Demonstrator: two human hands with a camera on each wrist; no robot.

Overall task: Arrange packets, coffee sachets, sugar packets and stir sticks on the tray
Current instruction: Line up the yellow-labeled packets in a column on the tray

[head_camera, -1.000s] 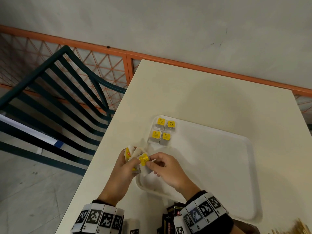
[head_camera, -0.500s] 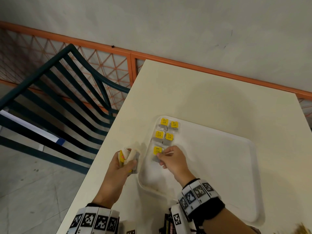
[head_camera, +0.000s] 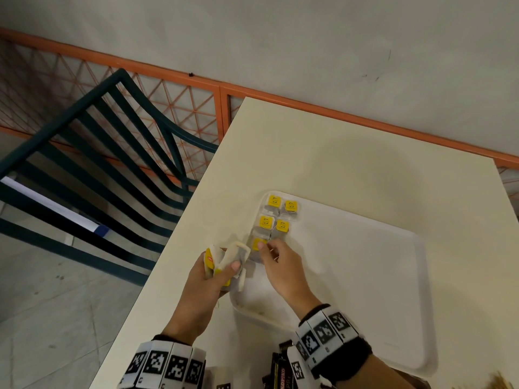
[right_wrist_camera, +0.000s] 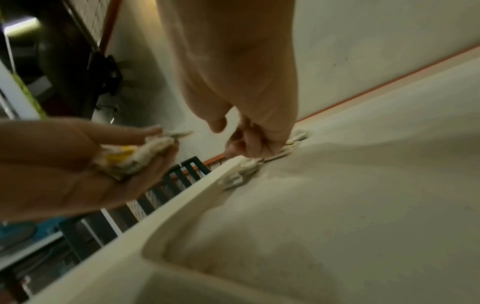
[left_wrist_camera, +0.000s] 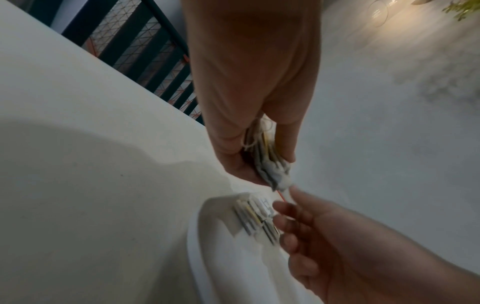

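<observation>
Now five yellow-tagged packets (head_camera: 276, 217) lie on the tray (head_camera: 365, 276).

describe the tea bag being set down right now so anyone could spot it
Find the white tray on the table, then the yellow-tagged tea bags at its far left corner. It is the fifth tea bag, nearest the person, and the only one with the right hand on it.

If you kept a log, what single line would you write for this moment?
left hand: holds tea bag bundle | right hand: setting fifth bag on tray | four bags already placed
</observation>
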